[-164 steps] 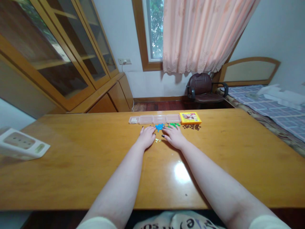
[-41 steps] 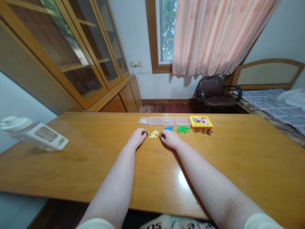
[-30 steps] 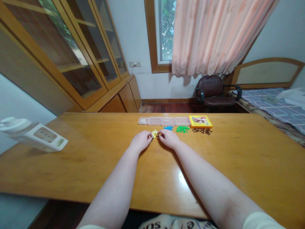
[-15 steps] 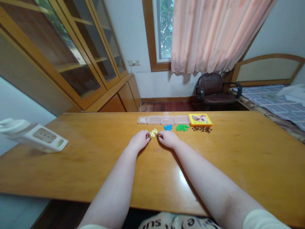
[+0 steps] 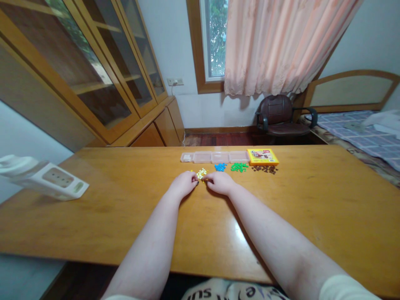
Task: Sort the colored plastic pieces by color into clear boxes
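My left hand (image 5: 185, 184) and my right hand (image 5: 219, 182) rest on the wooden table (image 5: 93, 208) with curled fingers, fingertips almost meeting just below a small heap of yellow and white beads (image 5: 201, 173). Whether either hand pinches a bead is too small to make out. To the right lie a blue heap (image 5: 220, 167), a green heap (image 5: 239, 167) and a brown heap (image 5: 265, 169). Behind them sits a clear compartment box (image 5: 215, 157) with a yellow lid (image 5: 262, 156) at its right end.
A white power strip (image 5: 46, 182) lies at the table's left edge. Glass-door cabinets (image 5: 93, 71) line the left wall. A brown office chair (image 5: 281, 118) and a bed (image 5: 368, 133) stand beyond the table, under a curtained window (image 5: 215, 37).
Both hands came from the blue and green heaps to the yellow-white heap, which grew. Over the last second they closed together below it and have barely moved since.
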A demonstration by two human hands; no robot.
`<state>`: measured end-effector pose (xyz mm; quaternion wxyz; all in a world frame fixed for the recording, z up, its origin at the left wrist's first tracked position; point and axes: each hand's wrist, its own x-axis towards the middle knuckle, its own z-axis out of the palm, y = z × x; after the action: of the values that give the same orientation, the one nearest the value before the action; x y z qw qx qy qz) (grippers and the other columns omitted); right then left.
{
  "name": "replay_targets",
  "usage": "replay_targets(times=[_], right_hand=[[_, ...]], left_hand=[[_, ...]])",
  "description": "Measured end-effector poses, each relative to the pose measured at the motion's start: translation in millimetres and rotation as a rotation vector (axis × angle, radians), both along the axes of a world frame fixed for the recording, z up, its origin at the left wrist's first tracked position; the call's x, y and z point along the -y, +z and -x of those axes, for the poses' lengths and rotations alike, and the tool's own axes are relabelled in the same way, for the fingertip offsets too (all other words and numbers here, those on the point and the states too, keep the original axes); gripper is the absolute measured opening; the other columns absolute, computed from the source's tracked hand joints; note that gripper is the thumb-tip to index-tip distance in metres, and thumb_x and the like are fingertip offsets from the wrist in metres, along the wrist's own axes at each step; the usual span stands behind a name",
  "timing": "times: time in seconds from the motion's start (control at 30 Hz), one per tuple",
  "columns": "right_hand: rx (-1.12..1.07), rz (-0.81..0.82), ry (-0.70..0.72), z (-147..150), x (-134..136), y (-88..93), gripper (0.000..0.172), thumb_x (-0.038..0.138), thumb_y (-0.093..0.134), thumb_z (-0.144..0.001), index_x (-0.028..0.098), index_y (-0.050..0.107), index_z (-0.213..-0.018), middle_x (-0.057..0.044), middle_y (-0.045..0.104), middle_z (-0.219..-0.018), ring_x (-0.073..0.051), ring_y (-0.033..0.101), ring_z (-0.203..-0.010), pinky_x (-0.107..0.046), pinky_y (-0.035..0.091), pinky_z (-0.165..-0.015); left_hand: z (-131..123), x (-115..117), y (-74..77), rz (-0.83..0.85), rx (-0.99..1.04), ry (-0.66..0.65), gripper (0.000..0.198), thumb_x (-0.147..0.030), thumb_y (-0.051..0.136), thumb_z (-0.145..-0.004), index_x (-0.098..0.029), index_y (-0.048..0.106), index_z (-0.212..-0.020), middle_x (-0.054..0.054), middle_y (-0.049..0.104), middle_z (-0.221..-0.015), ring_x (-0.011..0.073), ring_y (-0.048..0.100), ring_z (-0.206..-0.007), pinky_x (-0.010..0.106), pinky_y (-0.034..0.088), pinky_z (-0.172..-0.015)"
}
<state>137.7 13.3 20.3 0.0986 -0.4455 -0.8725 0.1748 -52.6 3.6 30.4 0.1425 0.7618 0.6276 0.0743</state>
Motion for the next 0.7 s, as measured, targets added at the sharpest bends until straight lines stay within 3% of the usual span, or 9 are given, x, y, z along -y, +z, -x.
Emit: replay_targets(times=[0.27,0.7], right_hand=[[-0.030,0.004,0.022,-0.4,-1.9,-3.9,0.036,0.022,0.047,-0.082,0.028,0.067,-0.110,-0.001,0.070,-0.107,-0.019,0.063,-0.097,-0.027,0.044,-0.083],[0.014,-0.018,-0.065,3.4,-1.8,-1.9,0.035,0.028,0.043,-0.088,0.025,0.060,-0.118,-0.006,0.069,-0.107,-0.021,0.063,-0.094,-0.028,0.044,-0.079]], left_hand=[[1.1,-0.3,-4.8,-0.043,0.035,0.003,0.027,-0.021,0.056,-0.078,-0.023,0.064,-0.104,0.004,0.067,-0.090,0.0171,0.060,-0.078,0.025,0.043,-0.070],[3.0,-1.8,-6.8,-0.021,-0.027,0.021,0.028,-0.023,0.055,-0.079,-0.023,0.065,-0.104,0.006,0.068,-0.093,0.0191,0.061,-0.081,0.027,0.045,-0.073]])
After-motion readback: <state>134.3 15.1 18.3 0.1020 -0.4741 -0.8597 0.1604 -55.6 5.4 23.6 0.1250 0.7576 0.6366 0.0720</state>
